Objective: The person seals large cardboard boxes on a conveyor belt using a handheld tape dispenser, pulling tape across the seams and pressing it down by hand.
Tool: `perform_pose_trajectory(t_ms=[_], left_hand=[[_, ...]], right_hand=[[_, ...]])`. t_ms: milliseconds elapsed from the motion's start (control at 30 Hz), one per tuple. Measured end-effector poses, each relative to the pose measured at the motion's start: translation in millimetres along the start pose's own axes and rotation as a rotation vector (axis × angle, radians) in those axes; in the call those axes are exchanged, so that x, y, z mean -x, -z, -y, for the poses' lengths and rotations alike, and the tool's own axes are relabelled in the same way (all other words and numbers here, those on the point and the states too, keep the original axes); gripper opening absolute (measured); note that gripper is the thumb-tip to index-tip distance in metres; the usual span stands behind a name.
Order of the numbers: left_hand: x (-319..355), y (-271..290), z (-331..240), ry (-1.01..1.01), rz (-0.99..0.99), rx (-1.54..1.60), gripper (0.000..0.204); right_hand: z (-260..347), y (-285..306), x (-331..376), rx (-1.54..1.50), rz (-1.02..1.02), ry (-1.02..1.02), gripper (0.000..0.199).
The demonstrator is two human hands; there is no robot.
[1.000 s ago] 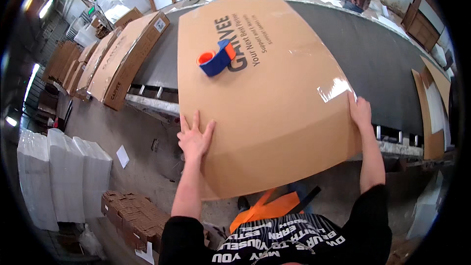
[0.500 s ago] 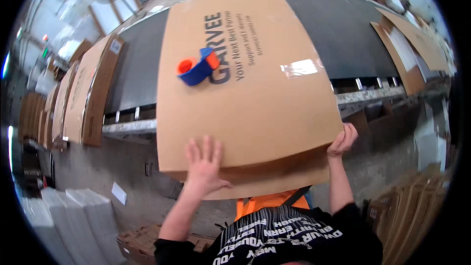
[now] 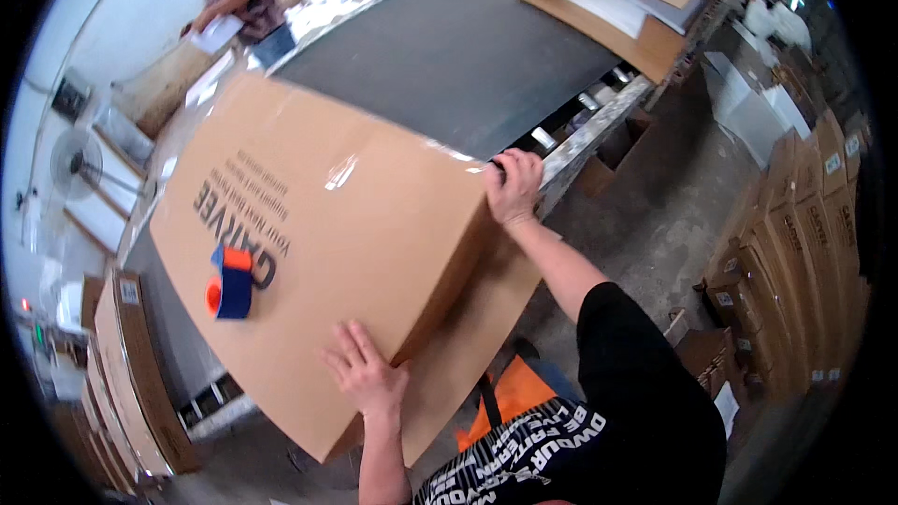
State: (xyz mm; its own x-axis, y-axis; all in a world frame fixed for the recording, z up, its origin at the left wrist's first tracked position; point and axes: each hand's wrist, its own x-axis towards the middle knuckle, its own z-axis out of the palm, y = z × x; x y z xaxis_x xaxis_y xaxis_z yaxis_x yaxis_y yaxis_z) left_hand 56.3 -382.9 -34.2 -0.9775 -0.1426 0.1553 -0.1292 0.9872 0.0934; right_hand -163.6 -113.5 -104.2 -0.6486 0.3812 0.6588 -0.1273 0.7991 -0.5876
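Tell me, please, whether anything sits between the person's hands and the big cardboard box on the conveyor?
Nothing visible does. The left hand lies flat on the cardboard box at its near edge, and the right hand grips its far corner. The tape dispenser rests on top, clear of both.

Your left hand (image 3: 367,376) lies flat with fingers spread on the near edge of the big flat cardboard box (image 3: 318,252) at frame centre. Your right hand (image 3: 513,189) grips its far corner. A blue and orange tape dispenser (image 3: 230,283) rests on the box, left of centre. The grey conveyor belt (image 3: 449,56) runs beneath toward the upper right.
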Motion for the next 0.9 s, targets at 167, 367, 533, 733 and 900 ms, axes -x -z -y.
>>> perform_pose_trajectory(t_ms=[167,367,533,733,900], left_hand=[[-10,-2,-1,0.102,0.046,-0.169,0.111],[-7,-17,15,-0.055,0.013,-0.216,0.103],[-35,-37,11,-0.207,0.248,-0.097,0.094],[-96,-53,-55,-0.393,0.186,-0.25,0.106],[-97,-89,-63,-0.37,0.248,-0.184,0.099]], right_hand=[[-95,41,66,-0.49,0.713,-1.113,0.037],[34,72,-30,-1.184,0.679,-1.382,0.03],[25,22,-31,-1.117,0.797,-1.376,0.063],[11,29,-37,-0.013,0.768,0.073,0.032],[193,45,-72,-0.265,0.969,0.355,0.041]])
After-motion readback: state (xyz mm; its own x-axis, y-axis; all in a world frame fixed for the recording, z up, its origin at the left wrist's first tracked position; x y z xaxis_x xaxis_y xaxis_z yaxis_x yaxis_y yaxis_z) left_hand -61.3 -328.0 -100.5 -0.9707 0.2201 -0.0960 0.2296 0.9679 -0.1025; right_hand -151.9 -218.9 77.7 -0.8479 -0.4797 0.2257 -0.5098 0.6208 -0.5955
